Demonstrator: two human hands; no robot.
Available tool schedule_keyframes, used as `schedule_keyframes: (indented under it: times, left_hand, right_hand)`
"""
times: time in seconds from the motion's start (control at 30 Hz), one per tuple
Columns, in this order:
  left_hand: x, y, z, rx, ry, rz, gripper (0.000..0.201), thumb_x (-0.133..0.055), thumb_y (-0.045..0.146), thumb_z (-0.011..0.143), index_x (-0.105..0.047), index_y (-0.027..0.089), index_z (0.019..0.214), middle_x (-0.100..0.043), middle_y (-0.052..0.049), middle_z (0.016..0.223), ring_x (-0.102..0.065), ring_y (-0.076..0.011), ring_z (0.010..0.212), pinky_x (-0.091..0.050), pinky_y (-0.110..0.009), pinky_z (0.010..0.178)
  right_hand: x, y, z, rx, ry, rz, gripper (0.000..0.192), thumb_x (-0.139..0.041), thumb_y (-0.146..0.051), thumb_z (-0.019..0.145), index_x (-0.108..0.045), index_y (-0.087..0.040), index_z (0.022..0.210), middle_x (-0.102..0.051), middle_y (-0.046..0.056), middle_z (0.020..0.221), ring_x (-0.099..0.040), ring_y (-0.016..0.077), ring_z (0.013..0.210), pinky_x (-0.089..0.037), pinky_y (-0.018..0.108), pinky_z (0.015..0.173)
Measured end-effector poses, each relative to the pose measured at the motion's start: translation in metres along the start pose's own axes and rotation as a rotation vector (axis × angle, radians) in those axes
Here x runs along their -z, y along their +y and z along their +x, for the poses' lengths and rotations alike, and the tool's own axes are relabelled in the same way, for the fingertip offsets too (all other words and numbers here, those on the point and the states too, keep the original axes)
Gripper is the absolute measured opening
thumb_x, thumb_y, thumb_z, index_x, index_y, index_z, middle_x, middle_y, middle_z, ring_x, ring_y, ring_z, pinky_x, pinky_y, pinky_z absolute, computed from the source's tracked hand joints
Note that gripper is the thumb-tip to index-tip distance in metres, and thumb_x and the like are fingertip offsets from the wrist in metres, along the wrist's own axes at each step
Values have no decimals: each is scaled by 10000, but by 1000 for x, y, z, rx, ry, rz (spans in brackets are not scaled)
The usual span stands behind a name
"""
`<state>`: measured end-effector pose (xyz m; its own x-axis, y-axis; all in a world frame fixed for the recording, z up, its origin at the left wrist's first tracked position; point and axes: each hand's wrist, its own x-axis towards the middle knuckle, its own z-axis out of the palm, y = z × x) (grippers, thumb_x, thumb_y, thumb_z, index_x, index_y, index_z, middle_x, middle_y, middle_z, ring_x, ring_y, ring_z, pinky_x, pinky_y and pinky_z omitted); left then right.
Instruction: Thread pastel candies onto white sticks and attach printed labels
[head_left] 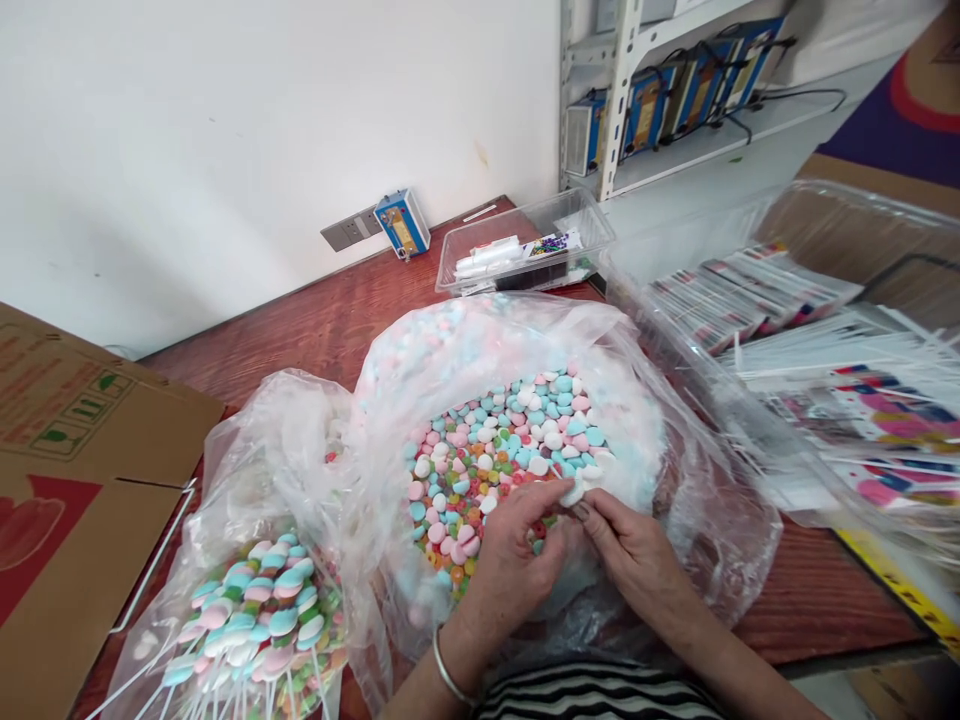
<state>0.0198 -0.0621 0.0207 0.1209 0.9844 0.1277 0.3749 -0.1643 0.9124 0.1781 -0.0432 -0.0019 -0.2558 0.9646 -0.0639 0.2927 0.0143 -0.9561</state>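
In the head view, the right hand's (637,560) thumb and forefinger pinch a smooth, rounded white candy (574,490), and the left hand's (517,550) forefinger meets its edge, though I can't tell whether that hand grips too. They work right over the filmy plastic bag (487,350), presumably to keep the chalky pastel discs (553,440) and glossy gummy rings (475,465) just beyond the fingertips within reach.
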Motion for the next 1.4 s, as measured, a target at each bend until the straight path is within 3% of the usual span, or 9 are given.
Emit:
schedule_keyframes:
  times: [0.1, 0.23, 0.33, 0.43, 0.57, 1.0, 1.1, 1.3, 1.4]
  left_hand:
    - [20, -12, -5, 49, 84, 91, 396, -516, 167, 913, -570, 244, 1298, -699, -63, 1132, -669, -167, 934, -543, -316, 842]
    - [53, -34, 7, 33, 271, 441, 211, -501, 146, 911, -676, 211, 1009, -705, -55, 988, -648, -192, 933, -516, -340, 840]
    - [67, -45, 18, 60, 213, 663, 180, -520, 125, 890, -674, 207, 936, -690, -66, 973, -622, -220, 944, -501, -370, 832]
    - [67, -52, 22, 46, 110, 765, 129, -572, 109, 852, -659, 205, 857, -682, -58, 907, -598, -237, 947, -482, -387, 843]
    - [60, -56, 21, 9, 109, 845, 111, -571, 101, 843, -618, 195, 807, -652, -58, 862, -577, -235, 927, -464, -381, 833]
    - [60, -55, 15, 90, 367, 810, 58, -585, 157, 861, -595, 191, 907, -636, -53, 918, -569, -231, 906, -457, -373, 805]
    - [61, -46, 13, 27, 276, 734, 54, -572, 181, 891, -618, 200, 913, -636, -59, 961, -569, -226, 965, -465, -369, 839]
    - [40, -15, -19, -167, -199, 605, 162, -649, 323, 868, -636, 226, 997, -654, -47, 995, -584, -209, 939, -488, -363, 821]
    - [26, -10, -44, -205, -330, 690, 248, -643, 369, 865, -621, 221, 1062, -658, -64, 1073, -581, -243, 988, -492, -431, 869]
  right_hand:
    - [1, 5, -1, -63, -51, 9, 354, -439, -423, 951, -485, -235, 655, -436, -54, 517, -435, 140, 487, -324, 243, 474]
    - [1, 7, 0, -75, -56, -62, 383, -438, -448, 949, -461, -228, 637, -404, -58, 524, -401, 130, 496, -305, 239, 471]
    - [1, 7, 1, -56, -55, -105, 366, -435, -441, 947, -511, -214, 671, -456, -40, 596, -443, 141, 571, -342, 240, 519]
    - [0, 7, 1, -59, -77, -142, 348, -418, -425, 949, -549, -205, 713, -515, -24, 645, -485, 157, 622, -373, 248, 561]
    - [-2, 5, 0, -52, -120, -191, 326, -397, -402, 951, -552, -211, 737, -552, -20, 658, -511, 165, 626, -382, 255, 571]
    - [-8, -3, -2, -28, -198, -362, 256, -328, -300, 951, -516, -223, 796, -610, 5, 723, -591, 197, 690, -386, 298, 639]
    - [-6, -2, -2, -29, -193, -359, 248, -336, -286, 945, -527, -219, 802, -616, 6, 723, -594, 197, 687, -395, 298, 636]
    - [2, -4, -5, 44, -170, -309, 239, -364, -256, 949, -570, -203, 841, -649, 20, 757, -606, 190, 693, -437, 293, 636]
    - [1, -5, -8, 169, -173, -285, 239, -369, -236, 970, -597, -199, 907, -676, 42, 851, -630, 191, 785, -474, 291, 700]
